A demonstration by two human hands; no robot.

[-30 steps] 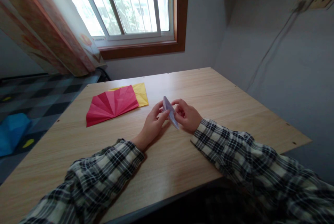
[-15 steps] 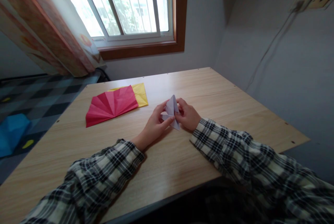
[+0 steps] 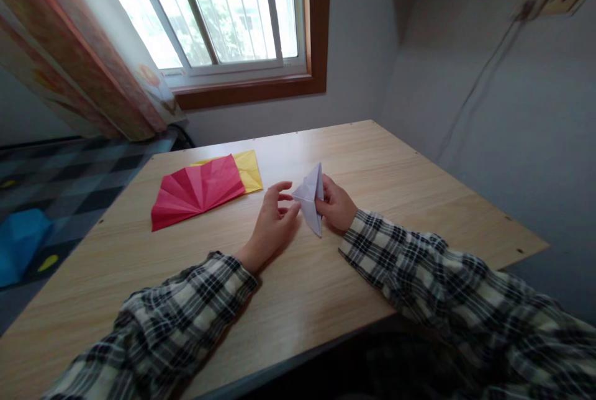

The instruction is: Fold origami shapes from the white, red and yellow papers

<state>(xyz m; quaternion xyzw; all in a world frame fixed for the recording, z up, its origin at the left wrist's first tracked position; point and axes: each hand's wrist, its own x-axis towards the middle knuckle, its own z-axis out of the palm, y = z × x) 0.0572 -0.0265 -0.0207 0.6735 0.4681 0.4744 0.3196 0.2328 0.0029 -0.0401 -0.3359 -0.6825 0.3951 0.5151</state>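
While your right hand (image 3: 339, 202) pinches the pale folded paper (image 3: 307, 194) by its right side, thumb on the near face and fingers behind, your left hand (image 3: 274, 218) stands just beside its left point, fingers curved, thumb spread away from them, with nothing gripped. Whether your left thumb tip grazes the paper you cannot tell. The paper, a whitish lilac, is raised between your two hands above the middle of the table (image 3: 298, 307); its crisp creases shape a tall pointed form, one tip up, one down and one toward your left.

Beneath your plaid cuffs, of soft, rumpled fabric, the tabletop shows smooth, pale wood grain with a slight sheen. Beyond your left hand lies a red sheet (image 3: 200, 190), its pleats fanning out from the near edge, overlapping a creased yellow sheet (image 3: 250, 171). Off the table to your left, a folded blue paper (image 3: 22, 241) rests on a dark checked cloth (image 3: 109, 167), near a flowered curtain (image 3: 100, 46).
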